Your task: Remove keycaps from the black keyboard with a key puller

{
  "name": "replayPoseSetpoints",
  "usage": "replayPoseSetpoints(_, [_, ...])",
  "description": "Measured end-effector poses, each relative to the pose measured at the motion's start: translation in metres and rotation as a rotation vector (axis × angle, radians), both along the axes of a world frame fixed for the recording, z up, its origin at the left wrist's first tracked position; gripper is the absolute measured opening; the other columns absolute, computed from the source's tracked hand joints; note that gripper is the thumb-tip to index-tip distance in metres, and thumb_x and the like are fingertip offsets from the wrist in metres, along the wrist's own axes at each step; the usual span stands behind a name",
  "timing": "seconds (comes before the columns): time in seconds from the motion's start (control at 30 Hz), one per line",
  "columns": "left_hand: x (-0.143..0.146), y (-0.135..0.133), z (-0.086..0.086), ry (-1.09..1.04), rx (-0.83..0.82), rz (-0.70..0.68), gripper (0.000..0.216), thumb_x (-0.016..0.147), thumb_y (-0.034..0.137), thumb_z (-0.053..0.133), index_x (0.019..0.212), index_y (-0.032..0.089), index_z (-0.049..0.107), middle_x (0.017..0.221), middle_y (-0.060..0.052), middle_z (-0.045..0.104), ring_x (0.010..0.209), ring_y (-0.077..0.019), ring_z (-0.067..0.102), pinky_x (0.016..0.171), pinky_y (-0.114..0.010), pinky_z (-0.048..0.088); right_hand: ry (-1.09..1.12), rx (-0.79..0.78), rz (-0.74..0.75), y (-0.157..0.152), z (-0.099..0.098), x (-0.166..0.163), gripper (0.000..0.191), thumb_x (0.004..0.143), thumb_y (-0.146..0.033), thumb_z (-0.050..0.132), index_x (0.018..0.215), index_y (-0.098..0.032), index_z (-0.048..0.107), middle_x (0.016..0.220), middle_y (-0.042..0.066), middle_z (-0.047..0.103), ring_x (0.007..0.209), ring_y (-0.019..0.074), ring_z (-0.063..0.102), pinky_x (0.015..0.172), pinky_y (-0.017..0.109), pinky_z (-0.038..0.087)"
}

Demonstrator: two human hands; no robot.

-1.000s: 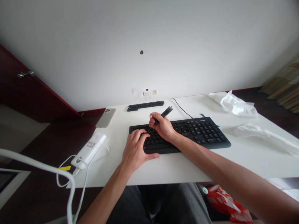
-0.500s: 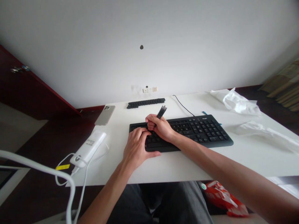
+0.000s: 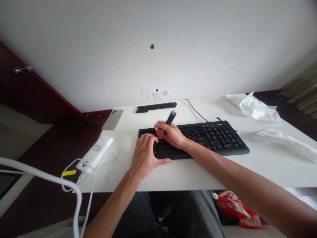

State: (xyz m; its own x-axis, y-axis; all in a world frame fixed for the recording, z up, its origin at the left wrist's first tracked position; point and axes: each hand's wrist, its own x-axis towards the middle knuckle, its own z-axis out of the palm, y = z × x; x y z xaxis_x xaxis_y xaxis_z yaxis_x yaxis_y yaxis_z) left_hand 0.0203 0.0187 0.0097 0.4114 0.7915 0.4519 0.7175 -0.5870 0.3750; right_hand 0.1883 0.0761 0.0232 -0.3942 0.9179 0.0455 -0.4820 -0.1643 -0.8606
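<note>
A black keyboard (image 3: 223, 140) lies on the white table, with bare spots among its keys near the middle. My left hand (image 3: 146, 148) is on its left end, fingers bent over the keys and thumb stretched along the front edge, holding it. My right hand (image 3: 170, 134) is wrapped in a fist around a slim black tool (image 3: 171, 117) held upright over the left part of the keyboard. The tool's top end looks clear or metallic; its lower end is hidden by my hands. Behind, black keycaps (image 3: 156, 107) stand in rows on the table.
A phone (image 3: 113, 119) and a white power strip (image 3: 96, 153) with cables are at the left. Clear plastic wrapping (image 3: 257, 107) lies at the right. A black cable (image 3: 196, 110) runs behind the keyboard. Below the table edge is a red bag (image 3: 235, 208).
The view has shifted slightly. Both hands stay at nearly the same place on the keyboard, and the black tool is still in my right fist.
</note>
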Motion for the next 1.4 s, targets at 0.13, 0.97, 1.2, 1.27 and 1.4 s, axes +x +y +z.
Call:
replayPoseSetpoints(0.13, [-0.002, 0.002, 0.001, -0.048, 0.001, 0.040, 0.070, 0.066, 0.043, 0.097, 0.118, 0.027, 0.053, 0.116, -0.008, 0.064, 0.112, -0.0321, 0.060, 0.098, -0.051, 0.051, -0.077, 0.065, 0.033, -0.003, 0.002, -0.001, 0.031, 0.088, -0.045, 0.071, 0.073, -0.019, 0.062, 0.057, -0.007, 0.032, 0.056, 0.0114, 0.028, 0.055, 0.028, 0.024])
replayPoseSetpoints(0.97, [-0.004, -0.044, -0.012, 0.178, 0.075, 0.039, 0.057, 0.092, 0.042, 0.070, 0.146, 0.031, 0.057, 0.150, -0.016, 0.054, 0.141, -0.0411, 0.049, 0.115, -0.061, 0.046, -0.470, 0.477, -0.039, -0.029, 0.010, 0.001, 0.048, 0.096, -0.040, 0.060, 0.061, -0.021, 0.033, 0.062, -0.005, 0.030, 0.060, 0.0105, 0.027, 0.056, 0.028, 0.024])
replayPoseSetpoints(1.2, [0.017, -0.043, -0.010, 0.307, 0.075, 0.135, 0.061, 0.095, 0.047, 0.067, 0.144, 0.012, 0.059, 0.149, -0.023, 0.058, 0.144, -0.0445, 0.049, 0.117, -0.062, 0.042, -0.479, 0.516, -0.046, -0.029, 0.011, 0.001, 0.049, 0.095, -0.039, 0.061, 0.061, -0.022, 0.031, 0.062, -0.006, 0.028, 0.061, 0.0101, 0.026, 0.055, 0.027, 0.025])
replayPoseSetpoints(1.27, [0.022, -0.044, -0.011, 0.299, 0.098, 0.152, 0.063, 0.094, 0.047, 0.067, 0.144, 0.009, 0.059, 0.146, -0.024, 0.060, 0.144, -0.0444, 0.049, 0.120, -0.062, 0.037, -0.500, 0.556, -0.035, -0.030, 0.011, 0.000, 0.049, 0.095, -0.037, 0.060, 0.061, -0.022, 0.029, 0.062, -0.006, 0.027, 0.061, 0.0101, 0.025, 0.055, 0.027, 0.026])
replayPoseSetpoints(1.4, [0.025, -0.046, -0.012, 0.264, 0.124, 0.128, 0.061, 0.097, 0.047, 0.064, 0.144, 0.009, 0.060, 0.141, -0.022, 0.066, 0.139, -0.0417, 0.055, 0.123, -0.061, 0.033, -0.565, 0.699, -0.016, -0.032, 0.010, 0.000, 0.046, 0.094, -0.028, 0.057, 0.061, -0.022, 0.026, 0.061, -0.006, 0.027, 0.061, 0.0101, 0.025, 0.055, 0.026, 0.026])
